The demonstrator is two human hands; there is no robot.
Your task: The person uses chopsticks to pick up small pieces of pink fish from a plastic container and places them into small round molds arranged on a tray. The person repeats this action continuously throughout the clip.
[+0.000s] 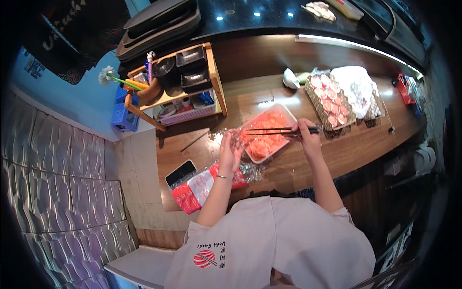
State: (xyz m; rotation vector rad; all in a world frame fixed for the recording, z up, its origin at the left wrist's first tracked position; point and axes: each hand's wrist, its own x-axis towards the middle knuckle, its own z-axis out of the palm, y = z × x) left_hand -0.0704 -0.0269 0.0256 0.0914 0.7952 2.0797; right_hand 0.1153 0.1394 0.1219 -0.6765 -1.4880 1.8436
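Note:
My right hand (306, 136) grips a pair of black chopsticks (272, 129), their tips pointing left across a white tray (290, 111) of thin orange-pink slices (264, 144) that look like pickled ginger. Beside the tray's left edge, my left hand (231, 150) has its fingers curled round what looks like a small clear plastic cup (237, 139), close to the chopstick tips. It is too small to tell whether anything is in the cup. Under my left wrist lies a red and white plastic package (197, 188) with crinkled clear wrap at its right end.
An egg-tray-like carton (347, 108) holds several small cups of pink food at the right, next to a white plastic bag (353, 79). A phone (181, 172) and a thin dark stick (195, 140) lie leftward. A wooden shelf (217, 79) with black dishes stands behind.

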